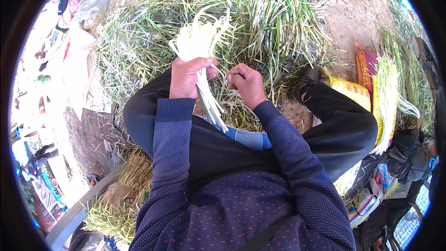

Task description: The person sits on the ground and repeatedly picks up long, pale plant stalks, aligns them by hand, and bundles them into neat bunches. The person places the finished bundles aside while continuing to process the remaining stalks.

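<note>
My left hand [190,76] is closed around a bundle of pale, slender plant stalks [205,38]. The looped, bent ends fan out above the fist, while the straighter white ends hang below it towards my lap. Just to the right is my right hand [246,83], its fingers curled in and the thumb against the forefinger. I see nothing between those fingers, and the inner side of the hand is hidden. Beneath both hands lies a large heap of loose green and yellowed leaves and stalks [244,24].
At the right, another bunch of pale stalks [386,87] lies across yellow and red printed sacks [348,90]. Another person [411,153] sits beyond my right knee. Straw-like trimmings [111,216] lie at the lower left beside a grey bar [83,202]. Bare earth [352,17] shows at the upper right.
</note>
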A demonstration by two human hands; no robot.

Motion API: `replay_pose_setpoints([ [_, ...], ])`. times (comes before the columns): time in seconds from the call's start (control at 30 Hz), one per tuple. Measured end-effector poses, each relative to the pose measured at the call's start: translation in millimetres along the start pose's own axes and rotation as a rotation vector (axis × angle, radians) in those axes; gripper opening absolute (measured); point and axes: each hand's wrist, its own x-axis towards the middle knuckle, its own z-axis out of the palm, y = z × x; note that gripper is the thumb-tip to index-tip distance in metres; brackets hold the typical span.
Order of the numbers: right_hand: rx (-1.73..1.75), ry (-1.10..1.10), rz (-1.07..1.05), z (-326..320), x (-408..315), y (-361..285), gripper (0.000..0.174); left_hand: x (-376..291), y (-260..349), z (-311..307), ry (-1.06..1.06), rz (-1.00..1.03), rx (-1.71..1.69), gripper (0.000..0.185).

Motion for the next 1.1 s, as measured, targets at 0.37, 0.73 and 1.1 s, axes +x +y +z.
replay_pose_setpoints([
  [0.37,-1.384,-0.238,0.736,-110,-30,108,0.024,-5,18,-10,0.004,0.053,-0.032,0.033],
  [0.73,-1.286,-0.104,0.256,-107,-17,78,0.029,-10,25,-13,-0.066,0.060,-0.134,0.029],
  [1.1,-0.032,-0.463,0.104,-20,1,14,0.027,7,13,-11,-0.016,0.069,-0.097,0.029],
])
